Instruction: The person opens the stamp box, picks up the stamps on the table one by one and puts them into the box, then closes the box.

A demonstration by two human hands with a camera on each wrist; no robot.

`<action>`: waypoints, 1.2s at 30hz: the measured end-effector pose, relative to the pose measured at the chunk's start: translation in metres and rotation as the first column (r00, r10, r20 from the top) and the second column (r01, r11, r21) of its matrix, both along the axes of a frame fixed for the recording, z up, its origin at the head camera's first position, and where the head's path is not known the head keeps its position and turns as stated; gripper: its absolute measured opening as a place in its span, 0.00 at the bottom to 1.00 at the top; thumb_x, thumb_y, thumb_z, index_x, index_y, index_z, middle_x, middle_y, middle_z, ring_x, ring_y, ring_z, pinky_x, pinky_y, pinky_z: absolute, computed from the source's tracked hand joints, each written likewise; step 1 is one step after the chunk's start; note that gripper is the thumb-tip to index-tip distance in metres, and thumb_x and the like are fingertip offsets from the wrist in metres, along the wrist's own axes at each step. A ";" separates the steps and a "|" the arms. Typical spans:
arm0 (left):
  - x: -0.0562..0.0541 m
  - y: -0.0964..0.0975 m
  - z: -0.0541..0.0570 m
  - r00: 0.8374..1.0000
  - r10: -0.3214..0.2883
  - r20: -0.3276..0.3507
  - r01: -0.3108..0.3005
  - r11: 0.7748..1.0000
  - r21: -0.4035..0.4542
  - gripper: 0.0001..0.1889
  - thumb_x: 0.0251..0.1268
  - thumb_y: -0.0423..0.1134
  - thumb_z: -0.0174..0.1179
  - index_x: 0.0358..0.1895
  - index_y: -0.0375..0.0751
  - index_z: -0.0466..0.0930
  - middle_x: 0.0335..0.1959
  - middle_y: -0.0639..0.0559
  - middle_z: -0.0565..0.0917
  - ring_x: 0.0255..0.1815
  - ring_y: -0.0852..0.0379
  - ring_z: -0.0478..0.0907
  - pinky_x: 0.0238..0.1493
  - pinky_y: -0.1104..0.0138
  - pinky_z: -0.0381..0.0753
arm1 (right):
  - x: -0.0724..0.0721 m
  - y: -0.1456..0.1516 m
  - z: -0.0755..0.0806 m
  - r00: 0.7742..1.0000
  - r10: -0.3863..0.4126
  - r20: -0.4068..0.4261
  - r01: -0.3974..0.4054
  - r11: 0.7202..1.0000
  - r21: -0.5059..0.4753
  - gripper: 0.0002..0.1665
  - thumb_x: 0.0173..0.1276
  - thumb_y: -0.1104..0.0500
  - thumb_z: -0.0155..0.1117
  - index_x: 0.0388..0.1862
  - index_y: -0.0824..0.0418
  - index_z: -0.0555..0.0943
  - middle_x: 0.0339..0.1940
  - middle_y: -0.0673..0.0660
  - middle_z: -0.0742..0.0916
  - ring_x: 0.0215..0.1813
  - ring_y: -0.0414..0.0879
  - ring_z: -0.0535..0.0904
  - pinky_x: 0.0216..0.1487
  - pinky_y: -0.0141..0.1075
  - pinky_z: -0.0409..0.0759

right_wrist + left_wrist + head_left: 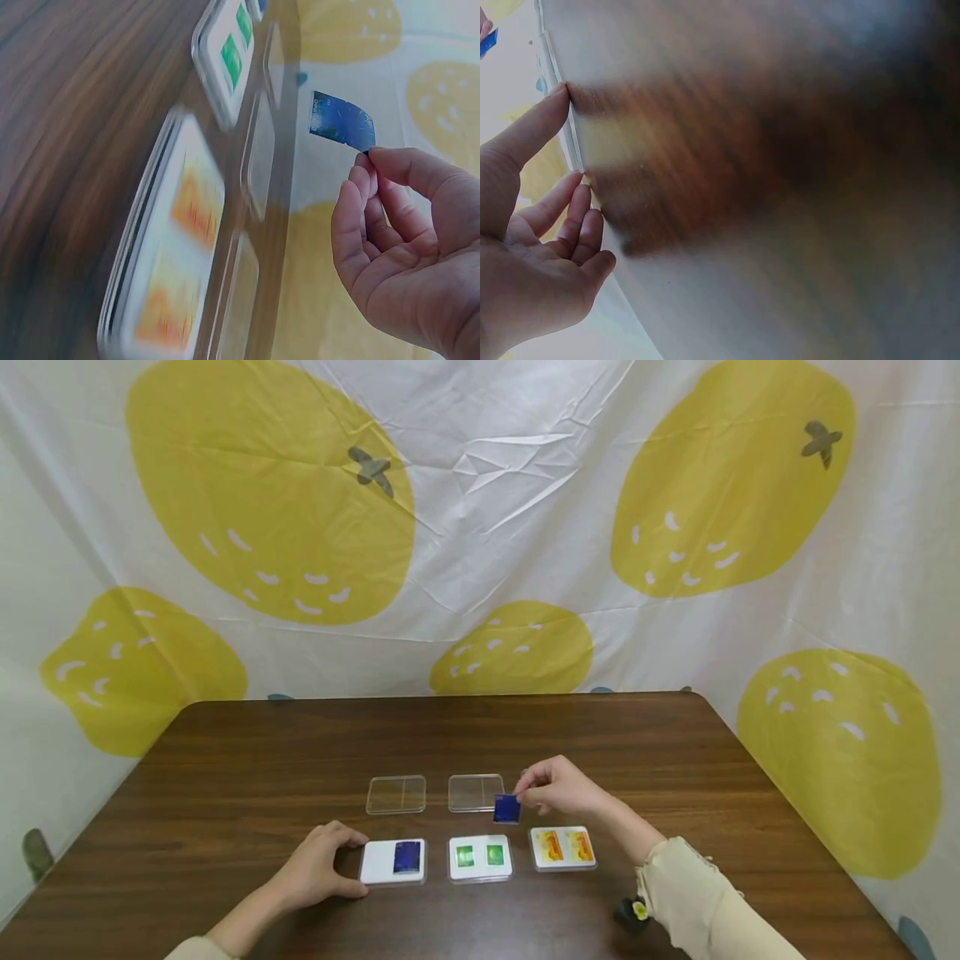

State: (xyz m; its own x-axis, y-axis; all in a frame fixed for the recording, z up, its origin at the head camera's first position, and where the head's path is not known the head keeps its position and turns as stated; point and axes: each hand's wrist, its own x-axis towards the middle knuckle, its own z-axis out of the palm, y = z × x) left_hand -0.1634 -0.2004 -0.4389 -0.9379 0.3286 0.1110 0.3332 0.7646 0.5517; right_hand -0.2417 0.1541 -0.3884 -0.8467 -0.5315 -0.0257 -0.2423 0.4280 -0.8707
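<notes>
My right hand (562, 787) pinches a small glossy blue square sheet (507, 808) by its corner between thumb and fingertips. The sheet bends in the right wrist view and overlaps the near right corner of the middle clear lid (476, 792) in the head view. My left hand (318, 864) holds the left case (375, 862) at its left edge, thumb at the near corner and index finger at the far one. That case has a white inside, with a similar blue square (407, 857) on its right half and bare white on its left.
The middle case (480, 870) bears two green squares, the right case (563, 861) two orange-yellow ones. Another clear lid (396, 794) lies behind the left case; a third lid (238, 300) shows in the right wrist view. A lemon-print curtain (517, 527) hangs behind the table.
</notes>
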 end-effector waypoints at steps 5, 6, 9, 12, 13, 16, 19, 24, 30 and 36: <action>-0.001 -0.001 -0.002 1.000 0.010 0.002 -0.010 1.000 0.000 0.29 0.28 0.47 0.75 0.41 0.40 0.79 0.35 0.55 0.75 0.43 0.51 0.70 0.45 0.56 0.69 | 0.002 -0.032 -0.004 0.999 0.028 0.032 -0.027 0.999 -0.017 0.07 0.57 0.66 0.61 0.31 0.70 0.81 0.24 0.56 0.83 0.23 0.39 0.73 0.26 0.36 0.77; -0.001 -0.001 -0.002 1.000 0.012 0.003 -0.012 1.000 0.002 0.29 0.28 0.47 0.75 0.41 0.40 0.79 0.35 0.55 0.75 0.43 0.51 0.70 0.45 0.56 0.69 | 0.002 -0.038 -0.006 0.999 0.033 0.041 -0.032 0.999 -0.026 0.07 0.56 0.66 0.61 0.31 0.71 0.81 0.24 0.55 0.83 0.22 0.39 0.73 0.27 0.37 0.77; 0.000 0.000 -0.001 1.000 0.006 0.008 -0.006 1.000 0.006 0.29 0.28 0.46 0.75 0.41 0.40 0.79 0.36 0.55 0.75 0.44 0.51 0.70 0.46 0.55 0.69 | 0.003 -0.056 -0.010 0.997 0.044 0.064 -0.042 0.998 -0.043 0.06 0.55 0.67 0.63 0.30 0.70 0.81 0.23 0.52 0.83 0.23 0.38 0.73 0.26 0.37 0.77; 0.000 -0.001 0.000 1.000 -0.001 0.011 0.001 1.000 0.007 0.29 0.29 0.46 0.75 0.41 0.39 0.79 0.36 0.54 0.76 0.44 0.50 0.70 0.46 0.54 0.69 | 0.004 -0.074 -0.014 0.993 0.065 0.095 -0.058 0.996 -0.070 0.05 0.55 0.67 0.63 0.29 0.71 0.81 0.24 0.51 0.83 0.24 0.38 0.73 0.26 0.37 0.77; 0.000 -0.001 0.000 1.000 -0.004 0.010 0.004 1.000 0.004 0.29 0.29 0.46 0.75 0.41 0.39 0.78 0.36 0.54 0.76 0.44 0.50 0.70 0.46 0.54 0.69 | 0.005 -0.079 -0.015 0.993 0.073 0.096 -0.066 0.995 -0.071 0.05 0.55 0.67 0.63 0.29 0.71 0.82 0.24 0.50 0.83 0.24 0.38 0.73 0.25 0.36 0.77; 0.000 -0.002 -0.001 1.000 -0.005 0.006 0.005 1.000 0.000 0.29 0.28 0.46 0.75 0.41 0.39 0.79 0.36 0.54 0.76 0.44 0.50 0.70 0.45 0.54 0.69 | 0.008 -0.096 -0.017 0.990 0.089 0.111 -0.082 0.994 -0.073 0.05 0.54 0.67 0.65 0.29 0.70 0.82 0.24 0.50 0.82 0.24 0.38 0.73 0.25 0.33 0.76; -0.001 -0.001 -0.001 1.000 -0.001 0.008 0.001 1.000 0.004 0.29 0.28 0.46 0.75 0.41 0.39 0.79 0.36 0.54 0.75 0.43 0.51 0.70 0.45 0.55 0.69 | 0.012 -0.112 -0.020 0.987 0.091 0.132 -0.083 0.994 -0.066 0.04 0.54 0.67 0.65 0.28 0.69 0.82 0.22 0.50 0.82 0.23 0.37 0.74 0.25 0.32 0.76; -0.001 0.000 -0.002 1.000 0.001 0.015 -0.001 1.000 0.015 0.29 0.29 0.47 0.75 0.41 0.39 0.79 0.35 0.54 0.75 0.43 0.51 0.70 0.45 0.55 0.69 | 0.017 -0.135 -0.026 0.983 0.071 0.171 -0.060 0.996 -0.071 0.04 0.53 0.68 0.66 0.28 0.69 0.82 0.20 0.50 0.81 0.23 0.37 0.74 0.23 0.31 0.76; 0.000 -0.001 -0.003 1.000 -0.008 -0.024 0.009 1.000 0.028 0.29 0.28 0.46 0.76 0.40 0.38 0.79 0.35 0.53 0.76 0.42 0.50 0.70 0.43 0.55 0.69 | 0.021 -0.153 -0.034 0.985 0.041 0.168 -0.025 0.995 -0.098 0.04 0.51 0.70 0.66 0.26 0.72 0.82 0.19 0.52 0.82 0.22 0.37 0.72 0.17 0.29 0.71; 0.001 0.000 0.000 1.000 -0.003 0.030 0.002 1.000 0.028 0.29 0.29 0.46 0.75 0.41 0.39 0.78 0.37 0.52 0.76 0.43 0.50 0.70 0.45 0.54 0.69 | 0.024 -0.162 -0.041 0.993 -0.026 0.116 0.035 0.996 -0.079 0.03 0.48 0.70 0.67 0.24 0.70 0.83 0.15 0.49 0.79 0.18 0.36 0.70 0.12 0.26 0.65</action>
